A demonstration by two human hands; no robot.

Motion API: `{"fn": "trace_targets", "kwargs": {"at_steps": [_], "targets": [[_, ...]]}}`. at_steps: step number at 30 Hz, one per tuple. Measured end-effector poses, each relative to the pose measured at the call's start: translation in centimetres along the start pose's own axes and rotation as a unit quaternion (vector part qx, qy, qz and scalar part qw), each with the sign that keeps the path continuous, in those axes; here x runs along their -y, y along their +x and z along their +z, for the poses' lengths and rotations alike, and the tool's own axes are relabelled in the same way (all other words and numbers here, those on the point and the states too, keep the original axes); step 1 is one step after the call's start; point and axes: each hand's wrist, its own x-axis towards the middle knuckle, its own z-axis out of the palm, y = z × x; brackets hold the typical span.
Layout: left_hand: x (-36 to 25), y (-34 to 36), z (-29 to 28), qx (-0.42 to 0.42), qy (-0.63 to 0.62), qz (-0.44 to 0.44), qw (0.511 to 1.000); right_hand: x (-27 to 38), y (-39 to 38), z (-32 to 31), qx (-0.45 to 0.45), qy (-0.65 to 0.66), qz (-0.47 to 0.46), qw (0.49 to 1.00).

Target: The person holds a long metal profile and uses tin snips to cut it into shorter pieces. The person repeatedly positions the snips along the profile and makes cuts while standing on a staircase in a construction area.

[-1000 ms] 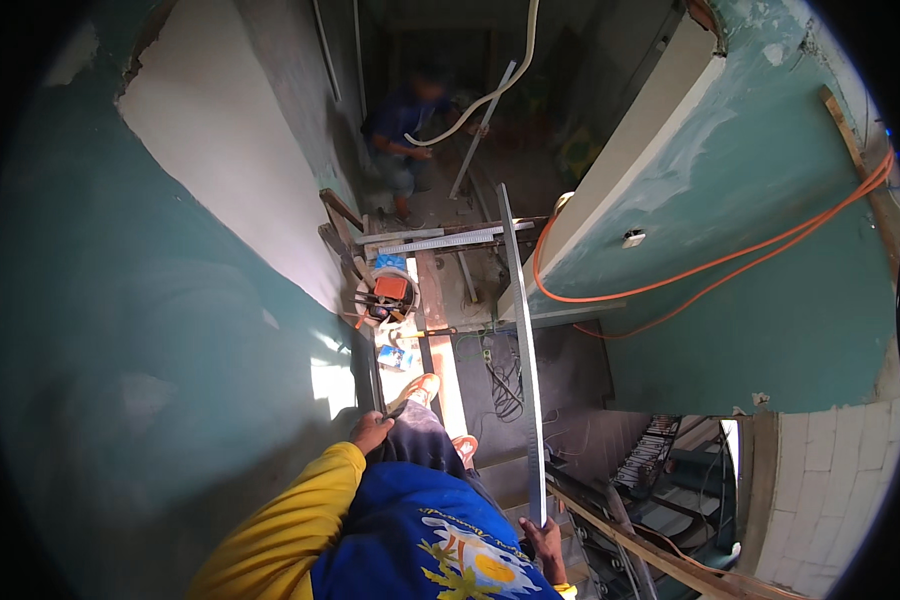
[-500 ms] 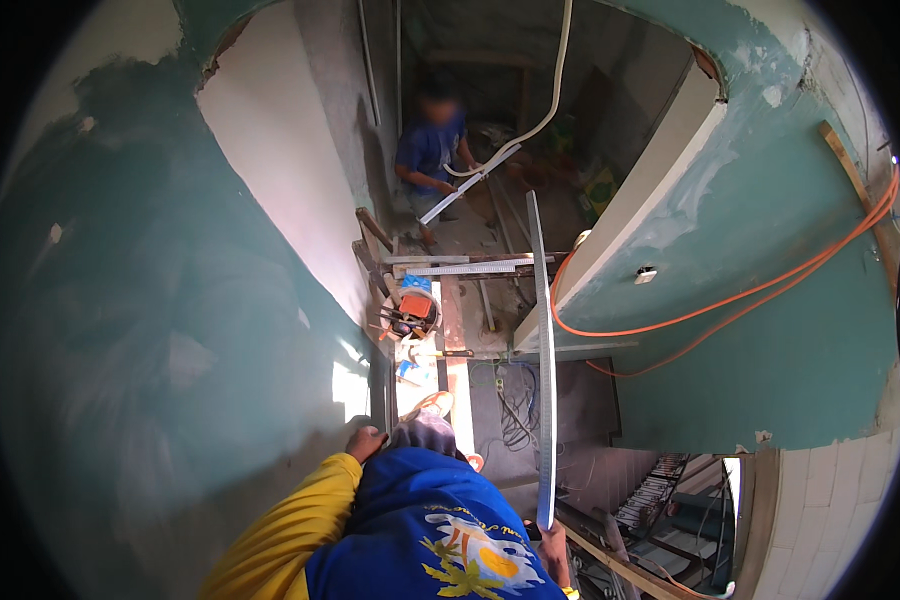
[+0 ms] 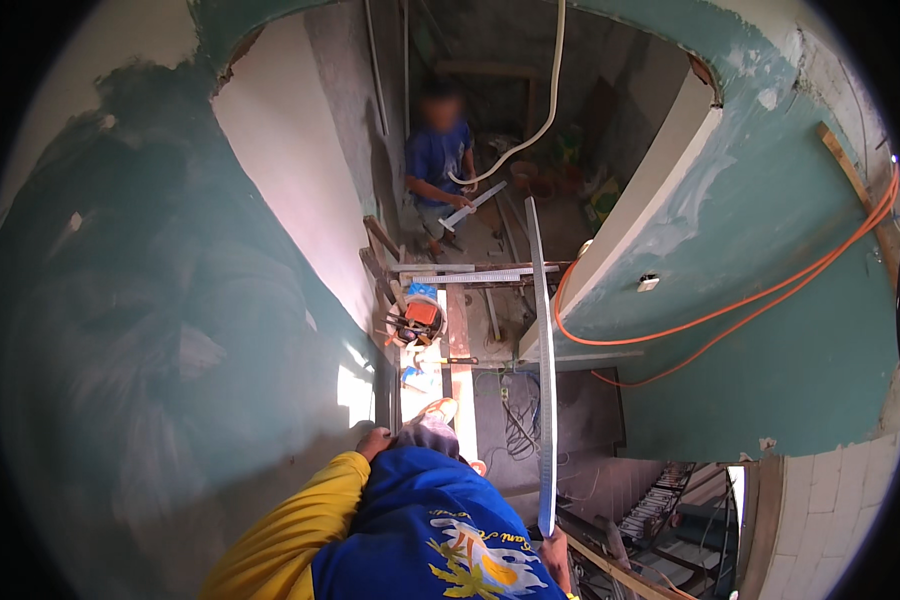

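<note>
My right hand point(image 3: 555, 555), low in the picture, is closed round the lower end of a long, pale metal strip point(image 3: 545, 360). The strip rises almost upright, its far end near the opening ahead. Over by the left wall, my left hand point(image 3: 374, 443) has its fingers curled beside a dark upright edge point(image 3: 383, 390); whatever it grips is hidden. Beyond the opening a person in a blue shirt point(image 3: 437, 155) holds a shorter pale strip point(image 3: 473, 206) with both hands near it.
A bucket of tools point(image 3: 417, 318) and a hammer point(image 3: 450, 361) lie on planks point(image 3: 460, 400) ahead. More strips point(image 3: 470, 276) cross the opening's threshold. An orange cable point(image 3: 710, 320) hangs along the right green wall; coiled cords point(image 3: 520, 430) lie below. Stacked metal and timber point(image 3: 670, 510) fill the lower right.
The person ahead has tilted and lowered the shorter strip and shifted slightly. The view has moved a little; my hands keep their places, the right with its long strip.
</note>
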Motion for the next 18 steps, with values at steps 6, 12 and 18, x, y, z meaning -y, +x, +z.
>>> {"fn": "trace_targets", "kwargs": {"at_steps": [6,12,18], "targets": [[1.2,0.4,0.3,0.007,0.002,0.016,1.0,4.5,-1.3,-0.6,0.008,0.022,0.071,0.997],[2.0,1.2,0.6,0.017,0.017,0.027,0.999,3.7,-1.2,-0.2,0.003,0.001,0.034,0.999],[3.0,1.6,0.9,0.01,0.02,0.015,1.0,3.1,-0.5,0.4,0.023,0.075,0.06,0.995]]}}
